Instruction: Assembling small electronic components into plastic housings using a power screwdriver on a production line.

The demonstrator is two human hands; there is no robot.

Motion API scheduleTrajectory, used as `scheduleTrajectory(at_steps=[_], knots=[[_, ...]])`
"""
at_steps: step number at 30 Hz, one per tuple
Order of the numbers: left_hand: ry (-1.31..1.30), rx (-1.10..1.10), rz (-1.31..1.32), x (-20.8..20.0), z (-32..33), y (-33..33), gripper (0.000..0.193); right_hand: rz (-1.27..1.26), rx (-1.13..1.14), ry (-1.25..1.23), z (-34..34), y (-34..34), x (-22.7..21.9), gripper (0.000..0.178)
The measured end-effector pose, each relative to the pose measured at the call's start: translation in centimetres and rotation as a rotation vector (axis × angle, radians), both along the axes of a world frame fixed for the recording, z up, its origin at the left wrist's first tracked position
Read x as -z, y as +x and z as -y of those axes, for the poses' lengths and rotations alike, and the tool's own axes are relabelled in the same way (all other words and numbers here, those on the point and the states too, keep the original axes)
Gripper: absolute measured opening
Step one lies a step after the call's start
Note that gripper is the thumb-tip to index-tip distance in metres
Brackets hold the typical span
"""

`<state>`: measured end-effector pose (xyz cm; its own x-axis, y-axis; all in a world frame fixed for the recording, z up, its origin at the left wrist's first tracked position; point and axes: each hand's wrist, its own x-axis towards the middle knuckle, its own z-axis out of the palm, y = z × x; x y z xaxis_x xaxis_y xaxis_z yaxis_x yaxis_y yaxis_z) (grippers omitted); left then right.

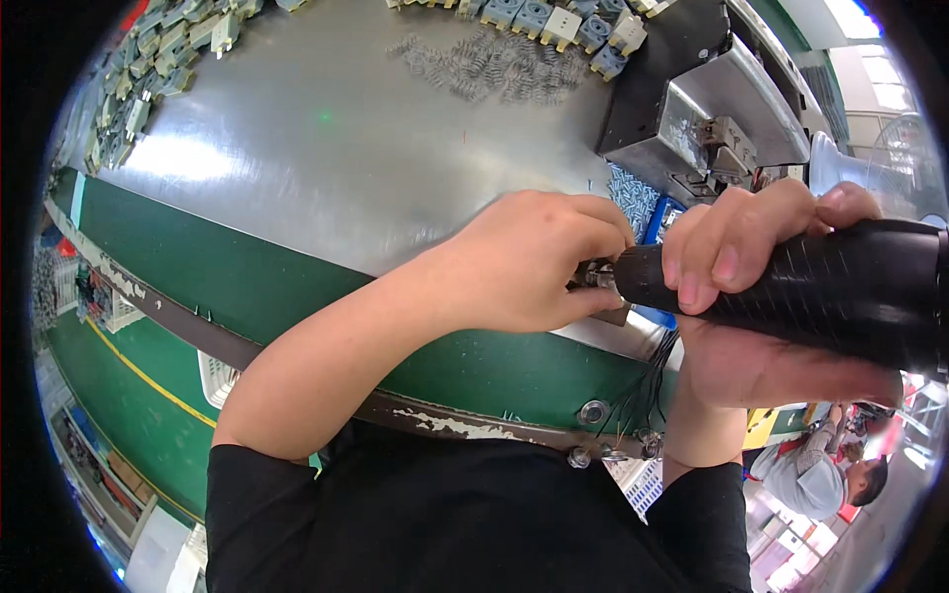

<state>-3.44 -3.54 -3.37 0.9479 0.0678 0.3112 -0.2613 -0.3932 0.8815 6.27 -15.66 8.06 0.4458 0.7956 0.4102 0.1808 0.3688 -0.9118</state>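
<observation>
My right hand (736, 237) is wrapped round the thick black body of a power screwdriver (850, 292), which lies nearly level and points left. Its nose reaches the fingers of my left hand (539, 257). Those fingers are pinched round a small part (614, 315) at the driver's tip; most of it is hidden, so its exact kind cannot be made out. Just beyond both hands, a heap of small silvery screws (633, 193) lies beside a blue tray (664, 219).
A black and metal machine (712, 109) stands at the far right. Loose springs (494, 64) and several grey-and-beige blocks (534, 18) lie at the back of the steel tabletop (346, 178). More blocks (163, 59) pile up at far left. Another person (816, 474) is at lower right.
</observation>
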Motion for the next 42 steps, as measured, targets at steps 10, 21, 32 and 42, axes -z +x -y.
scheduleTrajectory(at_steps=[10, 21, 32, 42], knots=[[-0.035, 0.006, 0.004, 0.3, 0.1, -0.1, 0.026, -0.067, -0.021, 0.061, -1.3, -0.2, 0.4, 0.123], [0.011, 0.027, -0.011, -0.5, -0.3, -0.4, 0.028, -0.073, -0.06, 0.18, -0.1, 1.0, 0.1, 0.122], [0.184, -0.055, 0.35, -0.5, 0.7, -0.2, 0.04, 0.009, 0.374, -0.076, 2.0, 4.1, -1.5, 0.121], [0.217, -0.079, 0.375, -1.0, 2.2, -1.2, 0.032, 0.532, 0.601, 0.055, 11.0, 5.8, 3.3, 0.09]])
